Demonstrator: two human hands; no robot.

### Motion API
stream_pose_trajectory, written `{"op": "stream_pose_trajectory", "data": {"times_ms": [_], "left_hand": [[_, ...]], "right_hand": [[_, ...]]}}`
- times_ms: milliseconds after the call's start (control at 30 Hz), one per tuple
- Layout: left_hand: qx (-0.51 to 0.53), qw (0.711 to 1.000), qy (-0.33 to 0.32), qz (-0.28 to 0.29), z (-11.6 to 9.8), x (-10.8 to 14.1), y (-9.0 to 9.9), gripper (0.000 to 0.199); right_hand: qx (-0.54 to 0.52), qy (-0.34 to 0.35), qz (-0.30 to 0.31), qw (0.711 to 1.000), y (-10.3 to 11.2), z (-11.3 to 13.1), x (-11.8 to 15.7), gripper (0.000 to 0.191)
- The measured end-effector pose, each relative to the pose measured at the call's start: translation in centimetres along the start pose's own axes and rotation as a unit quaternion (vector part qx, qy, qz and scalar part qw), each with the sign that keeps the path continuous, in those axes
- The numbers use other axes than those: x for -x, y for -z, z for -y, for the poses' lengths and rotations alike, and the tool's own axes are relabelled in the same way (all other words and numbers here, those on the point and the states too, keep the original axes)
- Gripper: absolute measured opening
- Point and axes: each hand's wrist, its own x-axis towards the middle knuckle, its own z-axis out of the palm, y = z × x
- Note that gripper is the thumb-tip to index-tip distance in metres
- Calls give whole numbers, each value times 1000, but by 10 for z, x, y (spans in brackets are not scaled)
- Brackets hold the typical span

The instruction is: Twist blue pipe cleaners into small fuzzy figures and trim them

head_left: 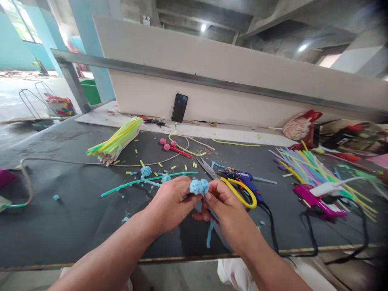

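Phone (180,108) — writing seemingly unreadable

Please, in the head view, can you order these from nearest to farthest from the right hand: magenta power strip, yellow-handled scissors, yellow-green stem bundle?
1. Yellow-handled scissors: just beyond the right hand.
2. Magenta power strip: farther out, right side.
3. Yellow-green stem bundle: left side, toward the back.

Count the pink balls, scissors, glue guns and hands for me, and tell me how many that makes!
Pink balls: 3
Scissors: 1
Glue gun: 1
Hands, left and right: 2
Total: 7
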Motion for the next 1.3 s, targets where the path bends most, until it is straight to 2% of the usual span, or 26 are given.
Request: {"op": "stream_pose_trajectory", "data": {"times_ms": [167, 300, 333, 433, 533, 833, 900, 1000, 1100, 1200, 1300], "left_hand": [[42, 998, 1, -48, 0, 1, -1, 14], [140, 989, 40, -16, -6, -2, 4, 3], [168, 984, 63, -7, -7, -3, 5, 7], [266, 955, 132, 14, -7, -4, 4, 9], [315, 936, 156, 29, -5, -4, 1, 10], [276, 947, 153, 66, 0, -3, 8, 10], [236, 962, 130, 53, 1, -3, 9, 7], [169, 982, 79, 23, 2, -4, 10, 15], [156, 986, 60, 13, 1, -4, 9, 16], [226, 966, 121, 17, -2, -5, 7, 13], [354, 911, 210, 24, -5, -6, 6, 17]], "right_hand": [[-73, -26, 20, 997, -4, 6, 3, 23], [-110, -96, 35, 989, -5, 13, 7, 23], [-113, -110, 39, 987, -4, 15, 8, 24], [-110, -129, 39, 985, -4, 19, 10, 26], [-96, -136, 26, 986, -2, 19, 10, 24], [-52, -131, 0, 990, 1, 20, 10, 25], [-57, -133, 4, 989, 0, 21, 11, 28], [-65, -141, 11, 988, 0, 22, 11, 31], [-76, -145, 19, 986, 0, 22, 11, 30], [-98, -153, 30, 983, 1, 21, 10, 28], [-130, -170, 33, 976, 2, 22, 7, 29]]}}
